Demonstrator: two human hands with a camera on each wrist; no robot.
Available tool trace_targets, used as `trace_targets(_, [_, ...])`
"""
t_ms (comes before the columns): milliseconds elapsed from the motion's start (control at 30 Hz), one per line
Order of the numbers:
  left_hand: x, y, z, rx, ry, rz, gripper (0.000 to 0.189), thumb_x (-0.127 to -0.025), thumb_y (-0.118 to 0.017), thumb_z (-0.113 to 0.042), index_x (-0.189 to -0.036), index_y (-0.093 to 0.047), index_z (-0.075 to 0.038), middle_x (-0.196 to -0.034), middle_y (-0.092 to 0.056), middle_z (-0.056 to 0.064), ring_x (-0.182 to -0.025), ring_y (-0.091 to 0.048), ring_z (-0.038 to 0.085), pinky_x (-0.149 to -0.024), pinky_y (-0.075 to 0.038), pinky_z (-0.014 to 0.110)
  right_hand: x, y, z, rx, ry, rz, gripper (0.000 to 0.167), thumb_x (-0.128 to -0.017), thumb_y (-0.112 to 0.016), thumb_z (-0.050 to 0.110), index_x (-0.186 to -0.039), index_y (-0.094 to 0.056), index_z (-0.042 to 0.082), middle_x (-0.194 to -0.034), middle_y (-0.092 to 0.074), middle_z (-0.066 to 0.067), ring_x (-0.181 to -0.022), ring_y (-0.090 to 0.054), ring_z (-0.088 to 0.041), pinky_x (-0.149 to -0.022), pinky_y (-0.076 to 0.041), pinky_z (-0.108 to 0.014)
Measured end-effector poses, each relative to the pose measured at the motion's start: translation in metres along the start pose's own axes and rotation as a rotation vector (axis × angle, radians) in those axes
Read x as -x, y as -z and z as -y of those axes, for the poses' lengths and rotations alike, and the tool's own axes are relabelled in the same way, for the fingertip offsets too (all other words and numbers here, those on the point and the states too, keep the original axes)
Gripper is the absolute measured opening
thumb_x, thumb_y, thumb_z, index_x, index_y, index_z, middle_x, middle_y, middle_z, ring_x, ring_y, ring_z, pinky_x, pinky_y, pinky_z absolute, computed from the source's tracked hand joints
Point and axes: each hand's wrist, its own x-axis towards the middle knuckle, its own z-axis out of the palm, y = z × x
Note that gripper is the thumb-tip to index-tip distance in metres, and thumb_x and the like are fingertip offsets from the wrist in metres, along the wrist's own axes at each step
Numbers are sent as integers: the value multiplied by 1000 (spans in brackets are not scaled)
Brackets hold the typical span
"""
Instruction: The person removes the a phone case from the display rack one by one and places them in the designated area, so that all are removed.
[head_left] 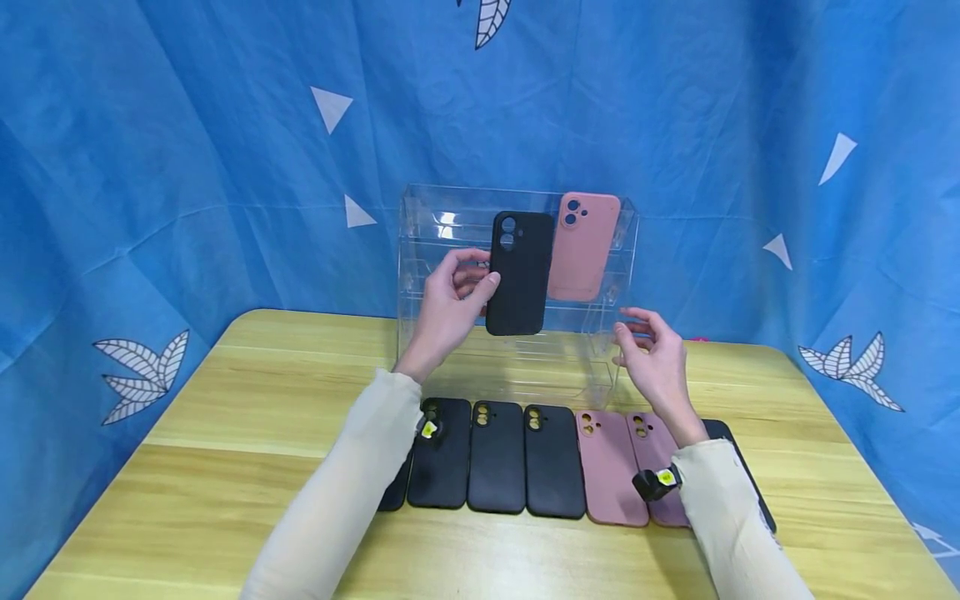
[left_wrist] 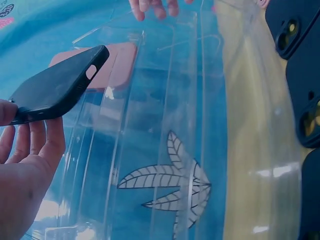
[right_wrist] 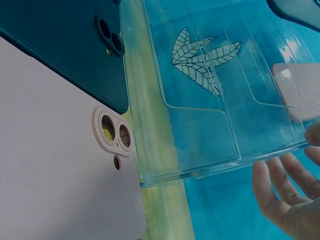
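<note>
My left hand (head_left: 450, 308) grips a black phone case (head_left: 521, 279) by its left edge, thumb in front and fingers behind. In the head view that case stands upright in front of a clear acrylic display rack (head_left: 431, 218). A pink phone case (head_left: 587, 254) sits in the rack's upper right part, just right of the black one. By the rack's lower right side is my right hand (head_left: 660, 362), its fingers loosely bent with nothing held. In the right wrist view, the fingertips (right_wrist: 275, 167) are close beside the rack's side edge; contact is unclear.
Several phone cases lie in a row on the wooden table (head_left: 225, 433) before the rack: black cases (head_left: 497, 458) at left and middle, pink cases (head_left: 613, 471) to their right. Another black case (head_left: 722, 432) lies partly under my right sleeve. A blue patterned cloth (head_left: 225, 125) hangs behind.
</note>
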Motion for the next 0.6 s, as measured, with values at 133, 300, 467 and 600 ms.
trace_targets(133, [8,1,5,18,9,2,33,-101,-65,-17,-133,-59,-17,-118,-70,12,-99,-72,21,-73,-58,28,0,0,0,1,-6,4,42,-106,-56,26,-143,-55,8,-129,-65,-20,-90,-65,8,-69,-64,-24])
trace_targets(300, [19,3,11,30,33,8,34,-101,-65,-15,-134,-59,-16,-118,-71,14,-97,-72,18,-72,-58,26,0,0,-1,-5,-5,5,41,-106,-56,26,-143,-55,8,-129,-64,-20,-92,-66,5,-68,-63,-23])
trace_targets(467, [27,7,17,38,52,-7,35,-101,-64,-14,-136,-58,-15,-119,-70,15,-93,-71,12,-71,-57,26,0,0,-1,-9,-2,5,41,-105,-56,26,-143,-55,8,-129,-65,-20,-93,-67,2,-68,-63,-22])
trace_targets(600, [33,11,21,69,76,-19,35,-101,-64,-13,-135,-58,-14,-120,-69,16,-92,-70,10,-71,-58,28,0,0,-1,-15,4,2,41,-105,-57,25,-142,-56,8,-128,-65,-20,-93,-67,0,-68,-63,-22])
